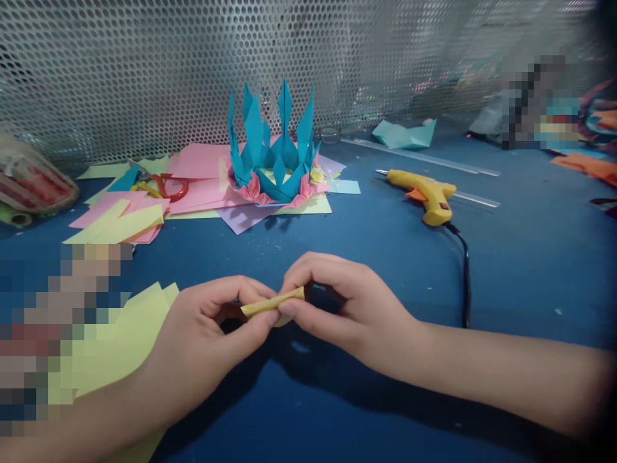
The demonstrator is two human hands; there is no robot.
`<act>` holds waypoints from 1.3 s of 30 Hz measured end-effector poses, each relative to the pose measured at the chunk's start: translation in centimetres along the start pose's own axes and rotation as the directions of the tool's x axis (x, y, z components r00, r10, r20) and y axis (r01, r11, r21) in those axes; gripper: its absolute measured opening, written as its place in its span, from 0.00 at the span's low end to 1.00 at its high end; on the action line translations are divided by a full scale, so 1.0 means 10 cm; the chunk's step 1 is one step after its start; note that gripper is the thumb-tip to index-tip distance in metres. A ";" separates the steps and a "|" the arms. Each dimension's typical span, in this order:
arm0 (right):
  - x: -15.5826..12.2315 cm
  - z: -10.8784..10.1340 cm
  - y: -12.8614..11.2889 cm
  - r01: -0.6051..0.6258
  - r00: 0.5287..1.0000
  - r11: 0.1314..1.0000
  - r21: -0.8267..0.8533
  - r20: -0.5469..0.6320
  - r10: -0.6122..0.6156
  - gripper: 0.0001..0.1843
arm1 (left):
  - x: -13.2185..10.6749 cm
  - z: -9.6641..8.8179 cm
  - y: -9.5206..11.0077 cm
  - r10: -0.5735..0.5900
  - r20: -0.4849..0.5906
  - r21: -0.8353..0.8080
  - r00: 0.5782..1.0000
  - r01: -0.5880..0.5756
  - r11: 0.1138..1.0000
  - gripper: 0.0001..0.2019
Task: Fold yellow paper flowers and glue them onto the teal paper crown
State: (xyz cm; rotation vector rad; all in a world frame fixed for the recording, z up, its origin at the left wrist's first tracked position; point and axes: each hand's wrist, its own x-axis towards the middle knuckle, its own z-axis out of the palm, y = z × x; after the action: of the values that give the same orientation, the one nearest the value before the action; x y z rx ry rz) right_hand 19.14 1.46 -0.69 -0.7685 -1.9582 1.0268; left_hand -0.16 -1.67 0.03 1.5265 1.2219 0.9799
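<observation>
A small folded strip of yellow paper (272, 302) is pinched between both hands above the blue table. My left hand (216, 321) grips its left part between thumb and fingers. My right hand (337, 299) pinches the right part, its thumb close to the left thumb. Beneath my left forearm lie larger pale yellow-green sheets (139, 334). Beyond the hands stands a blue folded-paper crown-like piece (284, 154) with tall points and a ruffled pink base (251, 190). A small yellow paper flower (317, 174) sits at the base's right side.
A yellow glue gun (424, 193) lies at the right, its black cord (466, 276) running toward me. Clear glue sticks (419, 156) lie behind it. Red-handled scissors (171, 186) rest on paper scraps (197, 167) at the left. A perforated metal panel (159, 77) closes the back.
</observation>
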 end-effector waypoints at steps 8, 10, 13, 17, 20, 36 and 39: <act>-0.05 -0.01 0.03 0.269 0.956 0.946 -0.179 -0.069 -0.285 0.07 | 0.08 -0.03 0.02 -0.121 -0.131 -0.160 0.984 0.099 0.982 0.09; -0.06 -0.01 0.03 0.321 0.940 0.924 -0.206 -0.051 -0.338 0.09 | 0.09 -0.02 0.03 -0.164 -0.170 -0.259 0.972 0.116 0.959 0.15; -0.07 0.00 0.03 0.361 0.928 0.911 -0.201 -0.017 -0.372 0.10 | 0.08 -0.01 0.02 -0.182 -0.146 -0.320 0.973 0.127 0.939 0.18; -0.06 0.01 0.05 0.337 0.937 0.919 -0.206 -0.028 -0.349 0.12 | 0.07 0.00 -0.01 -0.219 -0.048 -0.406 0.975 0.181 0.896 0.11; -0.06 0.00 0.06 0.293 0.950 0.931 -0.218 -0.045 -0.309 0.15 | 0.07 -0.02 -0.04 -0.230 -0.004 -0.429 0.973 0.206 0.879 0.09; -0.04 -0.02 0.09 0.282 0.950 0.907 -0.313 -0.043 -0.311 0.20 | 0.10 -0.05 -0.05 -0.114 0.051 -0.407 0.992 0.125 0.905 0.08; -0.04 -0.02 0.10 0.230 0.962 0.923 -0.308 -0.071 -0.264 0.14 | 0.09 -0.06 -0.05 -0.147 0.065 -0.415 0.987 0.161 0.896 0.06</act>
State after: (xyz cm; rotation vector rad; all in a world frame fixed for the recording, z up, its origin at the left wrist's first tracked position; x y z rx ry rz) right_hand 19.65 1.74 -1.56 -0.6978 -2.0742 0.5340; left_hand -0.65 -0.66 -0.29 1.0862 1.0110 1.0295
